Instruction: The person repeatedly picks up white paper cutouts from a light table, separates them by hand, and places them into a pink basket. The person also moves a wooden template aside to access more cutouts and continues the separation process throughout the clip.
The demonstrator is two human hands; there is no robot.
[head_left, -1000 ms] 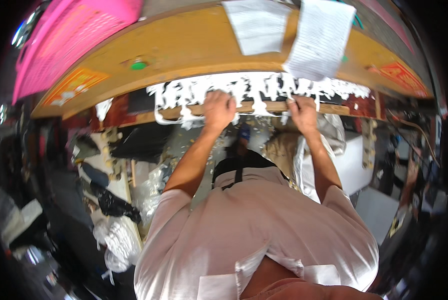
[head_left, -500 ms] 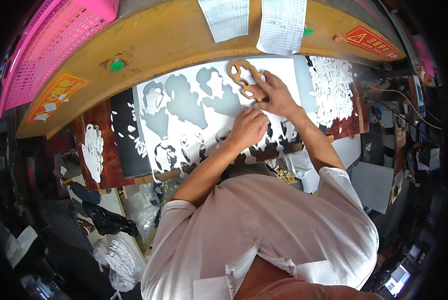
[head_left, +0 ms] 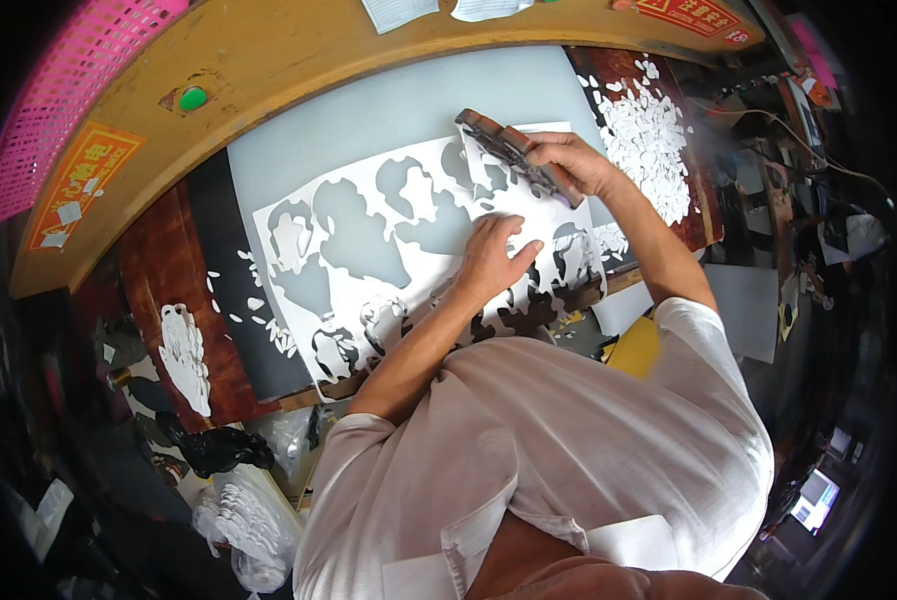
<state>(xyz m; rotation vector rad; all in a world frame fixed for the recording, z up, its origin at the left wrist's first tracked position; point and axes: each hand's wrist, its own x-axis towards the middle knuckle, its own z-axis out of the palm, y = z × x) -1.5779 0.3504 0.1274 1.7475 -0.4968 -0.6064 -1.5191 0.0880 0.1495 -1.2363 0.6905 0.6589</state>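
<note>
My right hand (head_left: 577, 165) grips a cutting die (head_left: 509, 150), a brown and dark metal outline tool, tilted up on its side above the far right part of a white sheet (head_left: 427, 280). Large rounded holes are cut through this sheet, and its near edge hangs toward my body. My left hand (head_left: 491, 258) rests on the sheet near its middle, thumb and fingers apart, holding nothing. Beneath the sheet lies a pale grey-blue board (head_left: 399, 92), bare along its far side.
Small white cut pieces are heaped on the right (head_left: 649, 145); a stack of white cut shapes (head_left: 184, 360) lies on the left. A yellow machine beam (head_left: 269, 62) with a green button (head_left: 193, 98) spans the far side. A pink basket (head_left: 69, 95) stands at far left.
The white sheet has come nearer to me, baring the board behind it. The die has turned from lying flat to tilted on its side. My left hand's fingers have spread.
</note>
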